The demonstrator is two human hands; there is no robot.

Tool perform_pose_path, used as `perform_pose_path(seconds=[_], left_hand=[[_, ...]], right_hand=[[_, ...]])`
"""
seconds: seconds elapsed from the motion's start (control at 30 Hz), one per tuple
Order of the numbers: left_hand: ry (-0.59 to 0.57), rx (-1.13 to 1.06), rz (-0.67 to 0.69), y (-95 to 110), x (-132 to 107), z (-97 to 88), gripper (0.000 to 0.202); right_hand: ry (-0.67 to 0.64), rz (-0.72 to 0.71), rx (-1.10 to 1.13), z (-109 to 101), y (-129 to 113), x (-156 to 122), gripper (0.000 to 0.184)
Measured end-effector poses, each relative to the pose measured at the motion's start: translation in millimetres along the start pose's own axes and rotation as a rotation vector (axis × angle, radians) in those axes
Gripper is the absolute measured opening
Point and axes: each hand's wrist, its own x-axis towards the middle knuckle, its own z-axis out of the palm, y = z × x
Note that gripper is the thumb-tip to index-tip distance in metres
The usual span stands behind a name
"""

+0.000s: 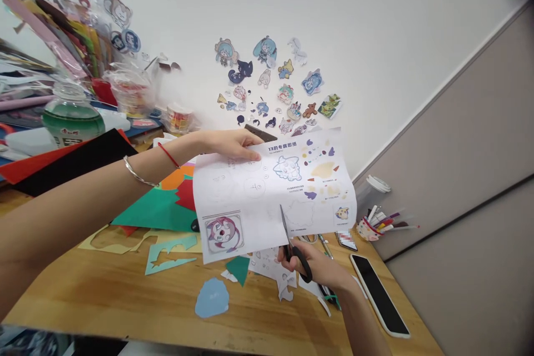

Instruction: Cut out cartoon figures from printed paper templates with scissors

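Note:
A printed sheet of paper [267,217] with cartoon figures and outlines hangs above the table. My left hand [233,144] pinches its upper edge, the thumb lying on the front. Below the sheet's lower edge, my right hand [317,264] has its fingers in the black handles of a pair of scissors [285,222]. The scissors point upward, one blade showing in front of the paper between the drawings. Whether the paper is cut there I cannot tell. Under my hands lie paper scraps [271,270] and a light blue paper cutout [212,297].
A white-framed phone [381,295] lies at the right, near a pen cup [369,229]. Green card [146,208] and yellow offcuts [110,240] lie at the left. A green-labelled jar [73,117] stands behind my left arm. Cutout stickers [286,93] cover the wall.

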Motion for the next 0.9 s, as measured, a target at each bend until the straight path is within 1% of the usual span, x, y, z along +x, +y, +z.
perform_pose_path(seconds=[0.13,0.23,0.37,0.5,0.67,0.8,0.9], left_hand=[[0.006,0.0,0.002,-1,0,-2.7,0.02],[0.004,-0.008,0.0,-4,1,-4.8,0.022],[-0.014,-0.015,-0.012,-8,2,-5.7,0.025],[-0.024,0.0,-0.018,-11,2,-5.2,0.025],[-0.019,0.033,-0.022,-11,3,-4.4,0.023],[-0.016,0.067,-0.013,-9,4,-3.2,0.022],[-0.021,0.116,-0.001,-7,5,-2.9,0.022]], right_hand=[[0.015,-0.002,0.056,0,4,2,0.039],[0.044,-0.009,0.115,1,8,3,0.043],[0.082,-0.006,0.186,2,14,4,0.041],[0.094,0.014,0.223,2,17,4,0.04],[0.103,0.029,0.23,0,20,4,0.04],[0.122,0.03,0.197,0,21,3,0.035],[0.101,0.03,0.159,1,20,2,0.031]])
